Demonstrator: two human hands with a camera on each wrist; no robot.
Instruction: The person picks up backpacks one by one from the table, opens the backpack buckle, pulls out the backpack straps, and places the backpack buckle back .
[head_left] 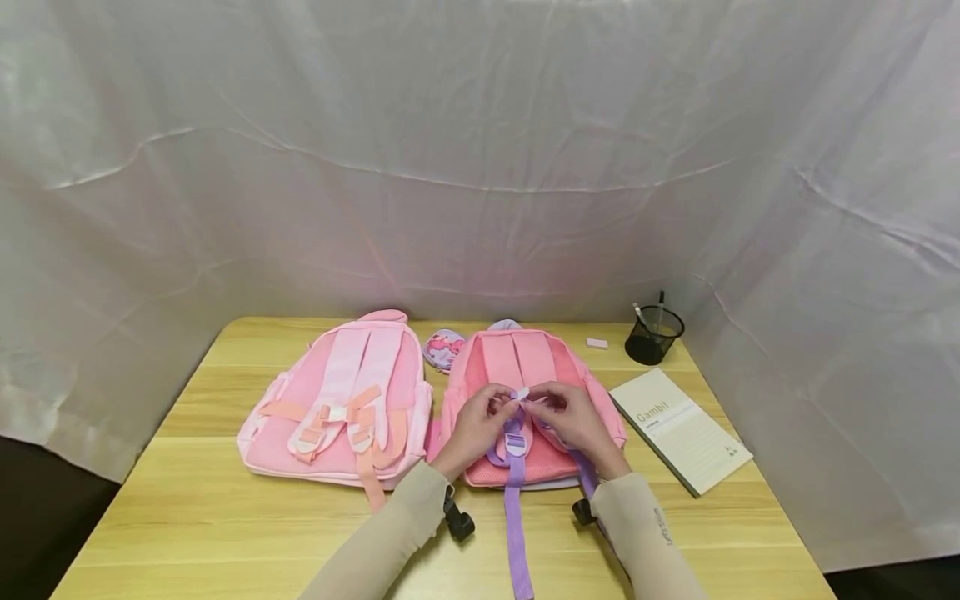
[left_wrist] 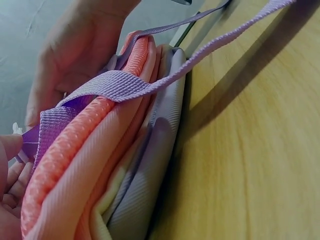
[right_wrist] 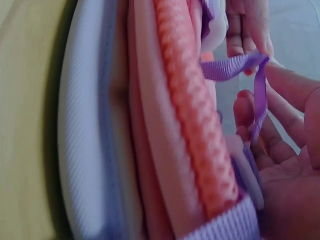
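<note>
A coral-pink backpack (head_left: pixel 483 358) lies back side up on the table, its purple webbing straps (head_left: pixel 514 517) trailing toward the front edge. Above its shoulder straps, my left hand (head_left: pixel 480 421) and right hand (head_left: pixel 573 417) meet fingertip to fingertip. Between them they pinch a small white buckle (head_left: pixel 522 392) on a thin purple strap (right_wrist: pixel 230 67). Fingers partly cover the buckle, so how its parts join is hidden. Just below sits a white strap adjuster (head_left: pixel 515 443). In the left wrist view, my left thumb (left_wrist: pixel 10 146) presses at the purple webbing.
To the left lies a light-pink backpack (head_left: pixel 270 446) with orange straps and a white buckle (head_left: pixel 337 412) across them. A round purple pouch (head_left: pixel 442 348) is between the bags. At right are a notebook (head_left: pixel 682 429), a black mesh pen cup (head_left: pixel 648 346) and an eraser (head_left: pixel 597 342).
</note>
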